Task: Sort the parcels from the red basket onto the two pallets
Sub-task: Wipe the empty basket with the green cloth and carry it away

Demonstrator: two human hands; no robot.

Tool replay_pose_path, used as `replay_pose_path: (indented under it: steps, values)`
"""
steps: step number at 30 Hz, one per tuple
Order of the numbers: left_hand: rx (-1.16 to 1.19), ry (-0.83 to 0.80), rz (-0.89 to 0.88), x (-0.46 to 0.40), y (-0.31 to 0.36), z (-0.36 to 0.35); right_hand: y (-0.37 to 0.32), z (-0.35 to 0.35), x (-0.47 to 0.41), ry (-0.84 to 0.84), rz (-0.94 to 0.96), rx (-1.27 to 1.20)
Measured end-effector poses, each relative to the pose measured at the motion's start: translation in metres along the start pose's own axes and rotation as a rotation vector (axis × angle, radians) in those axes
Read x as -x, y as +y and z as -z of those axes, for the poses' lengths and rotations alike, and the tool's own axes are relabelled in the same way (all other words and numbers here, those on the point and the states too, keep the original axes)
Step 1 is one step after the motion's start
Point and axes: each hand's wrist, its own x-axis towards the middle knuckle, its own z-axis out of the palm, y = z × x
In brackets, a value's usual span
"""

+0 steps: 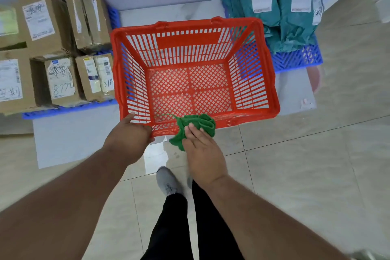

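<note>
Writing: white shipping labels on the cardboard boxes (48,44) at the left of the frame; handwritten "8772" reads on one label in the lower row, and a partly cut-off "87…" on the box beside it. The printed text is too blurred to read.
Teal mailers: a stack of teal poly mailer bags (282,6) at upper right, each with a white printed label — text illegible.
Red basket: the red basket (194,65) stands on the tiled floor at centre frame, between the two pallets, with no parcels inside.
Left hand: the left hand (128,133) grips the basket's near rim at its lower left corner, thumb on top of the rim.
Right hand: the right hand (202,154) presses a crumpled green cloth (196,126) against the near rim, fingers fairly straight, thumb hidden.
Pallets: the left blue pallet (69,110) carries the boxes; the right blue pallet (297,59) carries the mailers and shows partly through the basket's right wall.
Below: a grey shoe (166,181) and black trousers at lower centre — the person's own.
</note>
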Motion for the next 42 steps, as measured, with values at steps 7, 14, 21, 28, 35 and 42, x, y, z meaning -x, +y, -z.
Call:
replay_pose_path:
  steps: [7, 14, 21, 28, 35, 42]
  values:
    - [-0.013, 0.043, -0.015, 0.000, 0.001, 0.002, 0.062, 0.049, 0.027, -0.083, -0.065, 0.166]
    - [0.092, 0.073, 0.048, 0.012, 0.028, 0.011, 0.080, 0.109, 0.017, 0.277, -0.459, -0.196]
    - [0.325, 0.262, 0.062, 0.004, 0.056, 0.005, 0.120, 0.143, -0.038, 0.016, -0.369, -0.379]
    - [0.371, 0.462, 0.033, -0.002, 0.052, -0.015, 0.155, 0.112, -0.088, -0.538, -0.228, -0.200]
    - [0.350, 0.494, 0.065, -0.004, 0.052, -0.013, 0.133, 0.056, -0.104, -0.829, -0.334, -0.325]
    - [0.374, 0.449, 0.081, -0.004, 0.050, -0.009, 0.081, 0.018, -0.132, -0.844, -0.253, -0.458]
